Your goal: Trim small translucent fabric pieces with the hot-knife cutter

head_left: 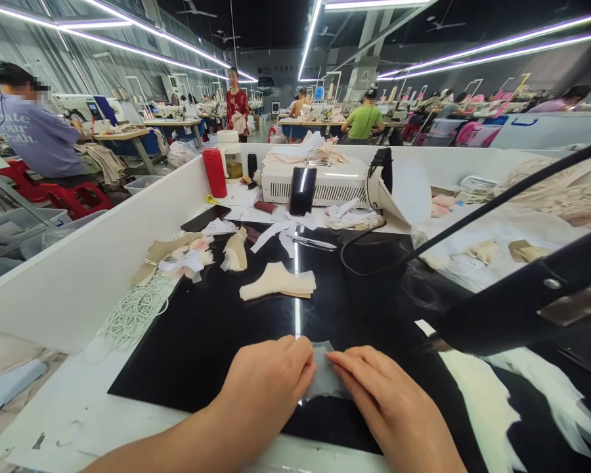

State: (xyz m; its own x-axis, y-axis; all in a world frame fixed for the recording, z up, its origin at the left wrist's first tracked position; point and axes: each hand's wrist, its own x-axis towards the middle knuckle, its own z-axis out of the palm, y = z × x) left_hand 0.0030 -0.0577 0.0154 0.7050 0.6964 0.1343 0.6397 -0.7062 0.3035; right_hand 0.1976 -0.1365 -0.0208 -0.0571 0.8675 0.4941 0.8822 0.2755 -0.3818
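Note:
Between my two hands lies a small translucent greyish-white piece of thin sheet (322, 374), low over the black work mat (217, 341). My left hand (270, 378) is closed at its left edge, thumb against curled fingers. The fingertips of my right hand (381, 391) pinch its right side. Whether the piece is fabric or film I cannot tell, and parts of it are hidden by my fingers. Just beyond my hands rests a stack of cream cut fabric pieces (278, 282). A smaller beige curved piece (235, 251) lies farther left.
A black machine arm (517, 295) reaches in from the right, over pale cut pieces (480, 401). Pale cord (135, 312) lies coiled at left. Behind are a pen (312, 244), a phone (303, 190), a white vented machine (276, 180) and a red bottle (214, 172). Co-workers sit beyond the low white wall.

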